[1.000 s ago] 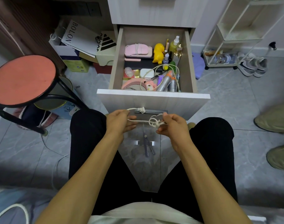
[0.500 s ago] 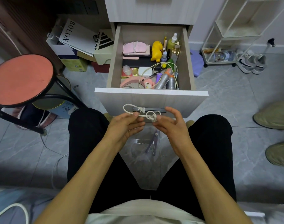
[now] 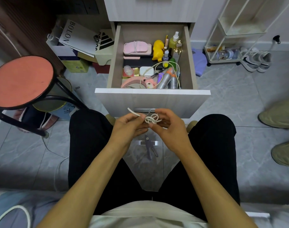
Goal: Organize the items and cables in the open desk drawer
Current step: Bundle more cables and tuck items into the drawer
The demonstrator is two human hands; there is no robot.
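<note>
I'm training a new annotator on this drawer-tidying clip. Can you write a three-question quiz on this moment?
1. True or false: the white cable lies inside the drawer.
2. Which hand pinches the cable's free end? A) left hand B) right hand C) neither
3. Fill in: the yellow toy stands right of the ____ case.

Key: 1 false, both hands hold it in front of the drawer. 2 A. 3 pink.
</note>
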